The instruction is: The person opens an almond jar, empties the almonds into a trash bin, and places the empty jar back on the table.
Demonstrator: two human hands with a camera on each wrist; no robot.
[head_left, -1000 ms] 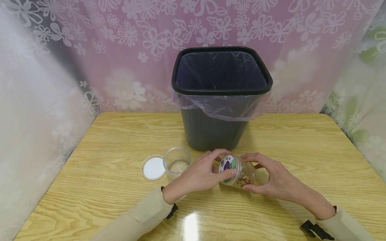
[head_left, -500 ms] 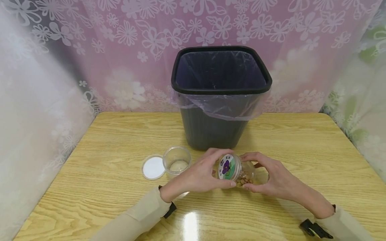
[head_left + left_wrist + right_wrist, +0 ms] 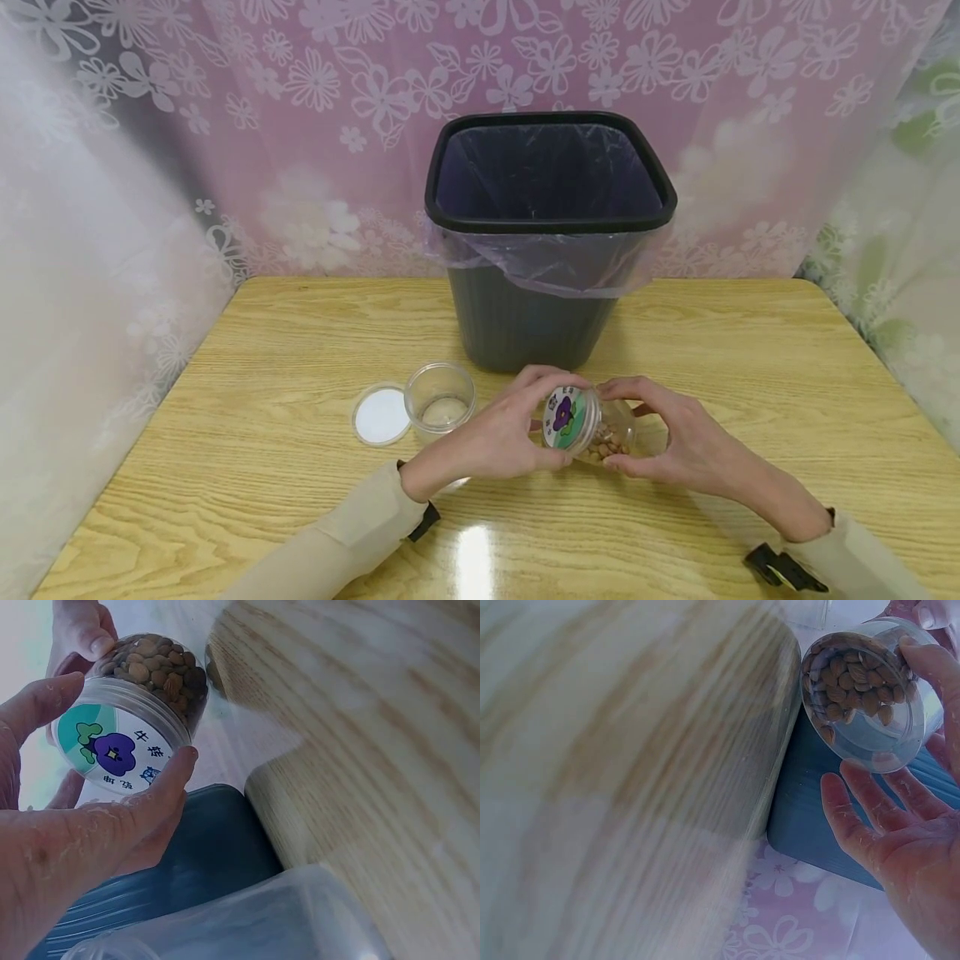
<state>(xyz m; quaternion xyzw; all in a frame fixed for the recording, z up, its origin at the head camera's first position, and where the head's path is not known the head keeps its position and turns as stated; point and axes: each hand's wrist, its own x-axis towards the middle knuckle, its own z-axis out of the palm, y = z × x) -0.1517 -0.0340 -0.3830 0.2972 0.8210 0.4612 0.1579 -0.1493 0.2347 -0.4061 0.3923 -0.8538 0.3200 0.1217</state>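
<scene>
A clear plastic jar of almonds [image 3: 609, 440] is tilted on its side in front of the bin, its lid facing left. The lid [image 3: 564, 418] is screw-type, with a purple flower label. My left hand [image 3: 504, 433] grips the lid's rim, thumb at the lower edge and fingers over the top. My right hand [image 3: 693, 437] holds the jar's base end between thumb and fingers. In the right wrist view the almonds [image 3: 855, 682] show through the bottom of the jar. The left wrist view shows the lid's label [image 3: 112, 750] between left thumb and fingers.
A dark bin [image 3: 532, 325] with a translucent liner stands behind the jar. Left of my hands is an open clear jar [image 3: 442, 392], and beside it a round white-faced lid [image 3: 381, 417]. The wooden table [image 3: 262, 517] is bounded by floral curtains [image 3: 322, 150].
My left thumb has slid from the lid's face down to its lower rim, uncovering the purple flower label. My right hand and the jar have hardly moved.
</scene>
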